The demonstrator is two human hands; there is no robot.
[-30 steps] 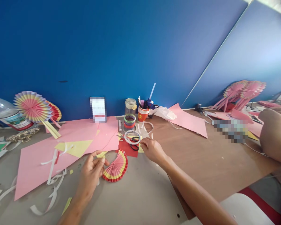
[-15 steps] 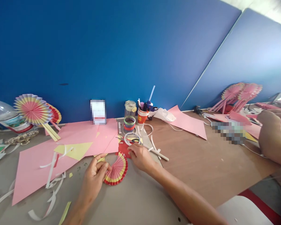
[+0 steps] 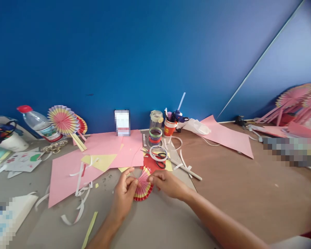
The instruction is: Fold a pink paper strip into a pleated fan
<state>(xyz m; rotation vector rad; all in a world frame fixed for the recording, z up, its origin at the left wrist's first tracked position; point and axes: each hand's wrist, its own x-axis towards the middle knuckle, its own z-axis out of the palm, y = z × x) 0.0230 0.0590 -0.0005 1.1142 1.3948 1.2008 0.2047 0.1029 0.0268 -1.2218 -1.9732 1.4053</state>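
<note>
A folded paper fan [image 3: 144, 189], pink with yellow and red bands along its curved edge, is spread in a part circle between my hands. My left hand [image 3: 124, 193] pinches it near its folded centre. With thumb and fingers closed, my right hand [image 3: 169, 183] grips its upper right edge. Just beyond the fan lie scissors [image 3: 161, 164] with dark handles, a white ring [image 3: 150, 152] and a piece of red paper [image 3: 148, 163].
Pink sheets [image 3: 64, 176] and white paper strips [image 3: 80, 209] cover the left side. A clear jar [image 3: 155, 125], a red cup of pens [image 3: 169, 128] and a phone [image 3: 122, 121] stand by the blue wall. A stick [image 3: 189, 170] lies right. Finished fans [image 3: 62, 119] lean beside a bottle [image 3: 38, 121].
My right hand has moved from beside the scissors to the fan's edge and closed on it. The view has turned left, and another person's hand at the right is out of sight.
</note>
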